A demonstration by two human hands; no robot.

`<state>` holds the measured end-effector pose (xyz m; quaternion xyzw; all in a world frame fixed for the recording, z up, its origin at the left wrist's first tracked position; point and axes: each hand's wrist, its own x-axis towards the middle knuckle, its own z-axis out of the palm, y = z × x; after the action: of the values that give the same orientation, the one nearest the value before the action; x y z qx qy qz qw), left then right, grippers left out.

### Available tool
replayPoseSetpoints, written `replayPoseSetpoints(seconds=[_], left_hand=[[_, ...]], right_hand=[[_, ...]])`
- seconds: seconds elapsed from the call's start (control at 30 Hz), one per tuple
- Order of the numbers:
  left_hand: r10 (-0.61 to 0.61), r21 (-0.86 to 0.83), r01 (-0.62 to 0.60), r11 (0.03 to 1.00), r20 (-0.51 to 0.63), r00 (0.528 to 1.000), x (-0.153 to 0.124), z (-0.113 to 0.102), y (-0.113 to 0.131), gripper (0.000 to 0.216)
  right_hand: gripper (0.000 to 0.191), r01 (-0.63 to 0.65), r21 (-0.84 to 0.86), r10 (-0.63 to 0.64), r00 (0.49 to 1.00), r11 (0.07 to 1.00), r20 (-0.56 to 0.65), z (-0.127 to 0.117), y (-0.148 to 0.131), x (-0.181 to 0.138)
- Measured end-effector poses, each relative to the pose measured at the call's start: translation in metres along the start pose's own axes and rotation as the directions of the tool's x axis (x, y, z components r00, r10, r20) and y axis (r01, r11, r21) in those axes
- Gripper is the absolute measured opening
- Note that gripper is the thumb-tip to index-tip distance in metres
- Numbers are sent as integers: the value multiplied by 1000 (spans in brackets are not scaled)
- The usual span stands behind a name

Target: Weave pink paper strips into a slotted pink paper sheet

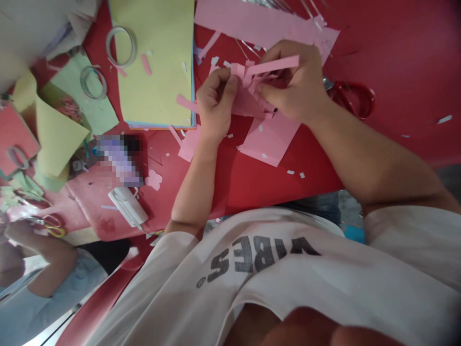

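My left hand pinches a folded pink paper piece between thumb and curled fingers. From the other side, my right hand is closed on the same pink paper, with a pink strip sticking out across its fingers. Small folds and strips bunch up between the two hands; how they join is too blurred to tell. Under the hands lie more pink sheets on the red table. Just right of my right wrist are red-handled scissors, their blades partly hidden.
Left of my hands sits a stack of yellow and coloured paper, with a tape roll on it. A second tape roll rests on green paper. A white power bank lies near the edge. At lower left a co-worker's hand holds yellow-handled scissors.
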<state>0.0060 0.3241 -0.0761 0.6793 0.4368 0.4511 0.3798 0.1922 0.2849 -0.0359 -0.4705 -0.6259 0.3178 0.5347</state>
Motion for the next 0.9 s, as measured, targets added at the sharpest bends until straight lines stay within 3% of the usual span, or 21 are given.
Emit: replayPoseSetpoints(seconds=[0.2,0.47,0.57,0.8,0.9], left_hand=[[9,-58,-7,998,31,999,-2,1,3,40],[-47,-63,52,997,77,996,-2,-2,7,27],[-62,-52,68,996,110,992,-4,-1,10,29],[3,-152,28,988,201,980,-7,3,16,20],[15,-141,11,990,188,982,-9,6,14,18]], right_hand=[[27,65,9,-66,998,998,18,-2,-4,1],[22,35,31,-35,999,999,12,0,0,0],[7,13,0,-13,1000,1000,-24,0,-5,-2],[6,-34,-59,26,992,998,-123,3,-12,-3],[10,-45,-63,36,990,997,-140,4,-10,-2]])
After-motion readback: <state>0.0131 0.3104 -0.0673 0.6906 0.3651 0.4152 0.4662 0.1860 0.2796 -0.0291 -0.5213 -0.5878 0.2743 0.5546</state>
